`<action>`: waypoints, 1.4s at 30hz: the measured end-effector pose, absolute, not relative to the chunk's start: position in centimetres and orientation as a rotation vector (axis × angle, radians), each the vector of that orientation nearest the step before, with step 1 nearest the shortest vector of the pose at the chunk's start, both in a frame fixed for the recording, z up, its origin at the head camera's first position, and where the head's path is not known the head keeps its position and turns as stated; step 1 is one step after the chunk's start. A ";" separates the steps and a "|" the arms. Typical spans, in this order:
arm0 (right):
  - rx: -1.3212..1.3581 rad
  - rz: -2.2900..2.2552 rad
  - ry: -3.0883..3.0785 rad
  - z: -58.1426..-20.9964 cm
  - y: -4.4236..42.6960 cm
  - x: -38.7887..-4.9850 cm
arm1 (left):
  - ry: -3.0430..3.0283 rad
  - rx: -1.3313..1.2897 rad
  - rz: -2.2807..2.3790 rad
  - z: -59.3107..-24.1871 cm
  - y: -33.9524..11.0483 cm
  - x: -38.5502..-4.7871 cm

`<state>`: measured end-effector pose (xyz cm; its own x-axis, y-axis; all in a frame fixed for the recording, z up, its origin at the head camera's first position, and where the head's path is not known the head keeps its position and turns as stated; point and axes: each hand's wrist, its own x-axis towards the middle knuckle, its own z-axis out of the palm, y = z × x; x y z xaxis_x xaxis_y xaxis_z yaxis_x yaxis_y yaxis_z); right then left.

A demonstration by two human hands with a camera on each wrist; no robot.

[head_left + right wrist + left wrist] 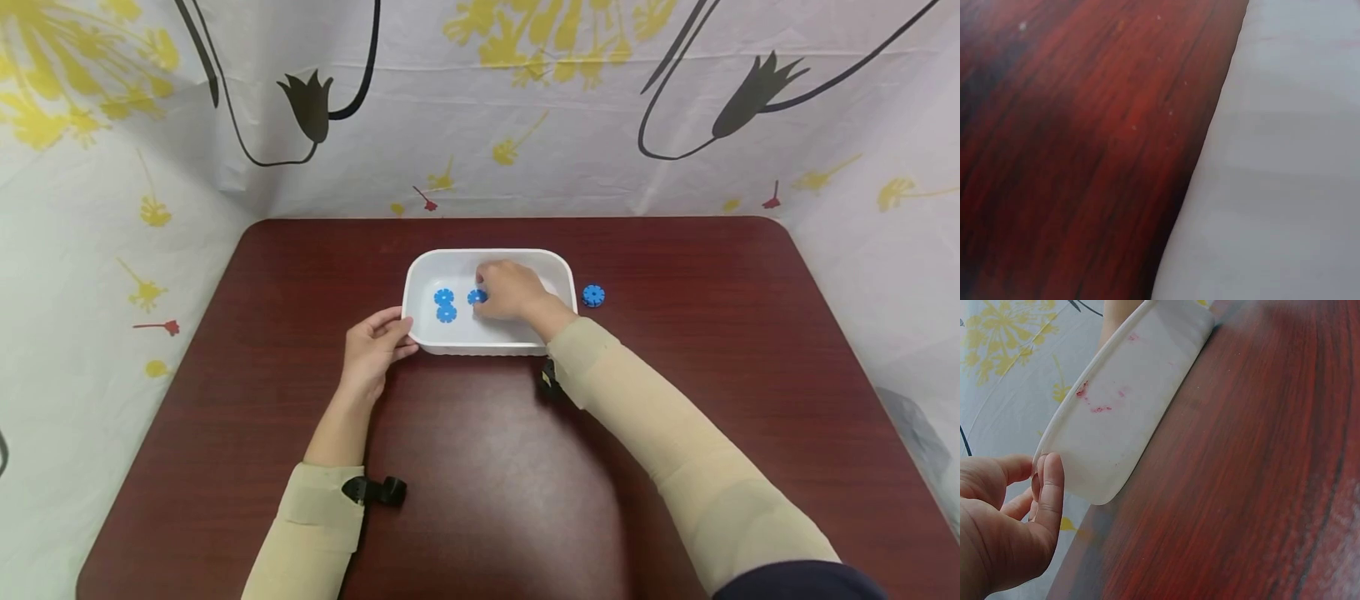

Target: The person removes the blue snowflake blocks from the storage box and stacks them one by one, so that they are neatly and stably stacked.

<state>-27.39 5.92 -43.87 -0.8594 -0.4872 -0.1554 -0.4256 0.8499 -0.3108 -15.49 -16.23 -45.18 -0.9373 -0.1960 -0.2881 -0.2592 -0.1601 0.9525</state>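
Observation:
A white plastic tray sits on the table, its outer wall marked with red smudges in the left wrist view. My left hand holds its left end, thumb at the rim and fingers outside. Inside the tray, my right hand pinches a blue notched plastic disc between thumb and fingers, which partly cover it. Two similar blue discs lie touching each other at the left of the tray floor. The right wrist view shows only tray wall and table, not the hand.
More blue notched discs, seemingly stacked, lie on the table just right of the tray. The dark red-brown wooden table has a back edge against a white flower-patterned sheet. Black straps with small cameras are on both sleeves.

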 end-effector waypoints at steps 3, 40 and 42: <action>-0.718 -0.380 2.803 -44.0 5.9 -27.6 | 2.014 -0.537 2.291 -45.2 -16.3 -15.5; -0.853 -0.252 2.698 -43.6 5.6 -26.9 | 2.020 -0.540 2.292 -45.0 -16.1 -15.4; -0.848 -0.256 2.703 -43.6 5.6 -26.8 | 2.016 -0.540 2.296 -45.1 -16.1 -15.4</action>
<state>-26.83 5.63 -43.61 -0.7823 -0.5807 -0.2253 -0.5280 0.8102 -0.2547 -15.35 -16.14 -45.08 -0.9387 -0.1976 -0.2824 -0.2545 -0.1550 0.9546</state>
